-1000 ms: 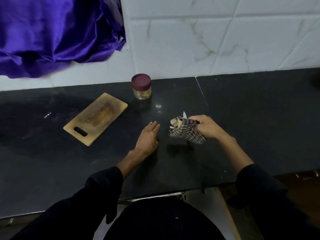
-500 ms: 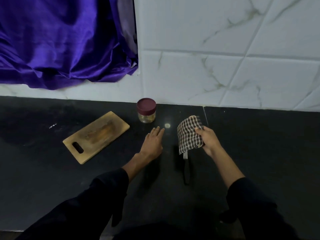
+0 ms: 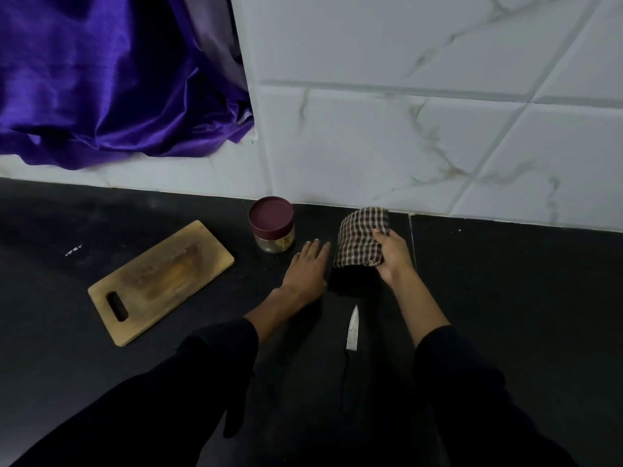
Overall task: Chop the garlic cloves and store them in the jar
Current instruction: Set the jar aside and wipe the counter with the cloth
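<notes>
Two hands at a black counter (image 3: 505,281). Right hand (image 3: 392,252): fingers curled round a checked cloth (image 3: 360,237), held up near the tiled wall; best set down away from the knife (image 3: 352,328), which lies bare on the counter, tip toward the wall. Left hand (image 3: 308,267): flat, fingers straight and together, palm on the counter. Jar (image 3: 272,229): lidded, upright, just beyond the left fingertips, pale contents at the bottom. Cutting board (image 3: 160,281): bare, left of the jar. Loose garlic cloves: none visible
</notes>
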Motion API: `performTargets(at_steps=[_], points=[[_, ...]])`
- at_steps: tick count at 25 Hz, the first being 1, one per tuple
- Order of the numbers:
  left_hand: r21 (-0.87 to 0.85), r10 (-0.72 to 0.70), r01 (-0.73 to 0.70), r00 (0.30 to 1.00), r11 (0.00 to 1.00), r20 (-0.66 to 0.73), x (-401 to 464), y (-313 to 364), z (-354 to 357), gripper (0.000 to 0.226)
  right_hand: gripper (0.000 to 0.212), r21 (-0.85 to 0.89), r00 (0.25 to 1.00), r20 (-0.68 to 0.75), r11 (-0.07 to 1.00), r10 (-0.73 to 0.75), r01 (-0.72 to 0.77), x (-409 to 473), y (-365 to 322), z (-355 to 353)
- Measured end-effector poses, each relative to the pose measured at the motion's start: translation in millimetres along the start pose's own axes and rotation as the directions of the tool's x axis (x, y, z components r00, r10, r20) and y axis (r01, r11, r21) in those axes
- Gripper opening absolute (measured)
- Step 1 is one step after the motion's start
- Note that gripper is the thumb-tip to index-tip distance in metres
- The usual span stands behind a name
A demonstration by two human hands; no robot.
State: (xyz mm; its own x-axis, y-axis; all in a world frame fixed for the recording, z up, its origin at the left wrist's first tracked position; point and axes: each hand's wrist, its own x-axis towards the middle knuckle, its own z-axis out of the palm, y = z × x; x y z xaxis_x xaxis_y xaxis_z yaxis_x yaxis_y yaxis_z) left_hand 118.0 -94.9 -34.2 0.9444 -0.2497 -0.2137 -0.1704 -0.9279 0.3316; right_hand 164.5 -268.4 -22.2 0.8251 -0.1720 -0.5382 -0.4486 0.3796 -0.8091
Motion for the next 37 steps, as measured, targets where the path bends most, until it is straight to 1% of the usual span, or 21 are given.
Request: performTargets(at_steps=[2, 4, 6, 8, 10, 12, 14, 15, 18, 21, 22, 24, 25, 27, 28, 30, 31, 33, 35, 36, 37], points=[[-0.002, -0.014, 0.014, 1.000, 1.000, 0.010, 9, 0, 3, 0.075, 0.030, -0.025, 1.000, 0.000, 0.999, 0.025, -0.025, 17, 1, -1], [-0.007, -0.024, 0.025, 0.999, 1.000, 0.020, 17, 0, 8, 0.076, 0.025, -0.097, 0.998, -0.052, 0.995, 0.020, -0.025, 33, 5, -6], [-0.005, -0.030, 0.030, 0.999, 1.000, 0.038, 22, 0, 11, 0.077, 0.023, -0.231, 0.990, -0.139, 0.973, -0.029, -0.004, 42, 11, -14], [-0.007, -0.029, 0.029, 0.998, 1.000, 0.053, 25, 1, 13, 0.077, 0.018, -0.385, 0.977, -0.184, 0.922, -0.109, 0.030, 46, 15, -20], [0.000, -0.027, 0.027, 0.998, 1.000, 0.065, 26, 3, 14, 0.077, 0.015, -0.555, 0.968, -0.173, 0.830, -0.185, 0.059, 48, 16, -24], [0.003, -0.025, 0.025, 0.997, 1.000, 0.071, 24, 6, 13, 0.077, 0.020, -0.710, 0.956, -0.154, 0.700, -0.251, 0.069, 48, 16, -28], [-0.004, -0.017, 0.018, 0.998, 1.000, 0.065, 19, 6, 10, 0.076, 0.021, -0.820, 0.945, -0.124, 0.568, -0.303, 0.075, 38, 13, -28], [-0.009, -0.009, 0.010, 0.998, 1.000, 0.057, 15, 6, 8, 0.075, 0.023, -0.849, 0.943, -0.105, 0.523, -0.315, 0.080, 28, 12, -27], [-0.042, 0.003, -0.001, 1.000, 0.999, 0.027, -8, 3, 3, 0.072, 0.032, -0.870, 0.940, -0.009, 0.465, -0.341, 0.161, -10, 20, -15], [-0.053, 0.017, -0.019, 0.999, 0.998, -0.036, -44, -5, 0, 0.070, 0.024, -0.860, 0.922, 0.124, 0.424, -0.367, 0.285, -51, 44, 5], [-0.057, 0.013, -0.015, 0.999, 0.998, -0.046, -58, -9, -2, 0.070, 0.027, -0.853, 0.923, 0.160, 0.421, -0.351, 0.308, -64, 53, 13], [-0.076, -0.014, 0.009, 0.998, 0.997, -0.060, -88, -23, -3, 0.070, 0.043, -0.844, 0.922, 0.238, 0.404, -0.307, 0.352, -92, 70, 31], [-0.097, -0.027, 0.020, 0.997, 0.995, -0.068, -102, -33, -3, 0.069, 0.047, -0.842, 0.916, 0.274, 0.388, -0.292, 0.376, -103, 77, 40], [-0.158, -0.077, 0.061, 0.992, 0.986, -0.097, -128, -57, -4, 0.062, 0.048, -0.841, 0.901, 0.343, 0.342, -0.265, 0.420, -118, 91, 58], [-0.186, -0.105, 0.079, 0.986, 0.979, -0.132, -140, -71, -3, 0.053, 0.049, -0.842, 0.897, 0.370, 0.321, -0.243, 0.434, -124, 97, 67], [-0.234, -0.183, 0.128, 0.956, 0.964, -0.228, -163, -102, -3, 0.024, 0.049, -0.841, 0.887, 0.414, 0.288, -0.205, 0.459, -132, 107, 89], [-0.262, -0.233, 0.162, 0.935, 0.951, -0.268, -173, -117, -2, 0.018, 0.049, -0.838, 0.880, 0.434, 0.274, -0.194, 0.473, -133, 111, 100], [-0.303, -0.326, 0.234, 0.896, 0.924, -0.302, -192, -143, -6, 0.025, 0.050, -0.828, 0.863, 0.478, 0.241, -0.167, 0.506, -134, 119, 123], [-0.380, -0.401, 0.278, 0.866, 0.882, -0.299, -206, -168, -12, 0.013, 0.051, -0.823, 0.847, 0.516, 0.201, -0.124, 0.531, -133, 125, 151], [-0.423, -0.440, 0.297, 0.848, 0.856, -0.295, -210, -177, -16, 0.020, 0.051, -0.823, 0.840, 0.532, 0.171, -0.107, 0.543, -131, 126, 163], [-0.457, -0.479, 0.320, 0.829, 0.830, -0.290, -214, -189, -19, 0.034, 0.050, -0.826, 0.837, 0.541, 0.133, -0.088, 0.548, -128, 128, 176]])
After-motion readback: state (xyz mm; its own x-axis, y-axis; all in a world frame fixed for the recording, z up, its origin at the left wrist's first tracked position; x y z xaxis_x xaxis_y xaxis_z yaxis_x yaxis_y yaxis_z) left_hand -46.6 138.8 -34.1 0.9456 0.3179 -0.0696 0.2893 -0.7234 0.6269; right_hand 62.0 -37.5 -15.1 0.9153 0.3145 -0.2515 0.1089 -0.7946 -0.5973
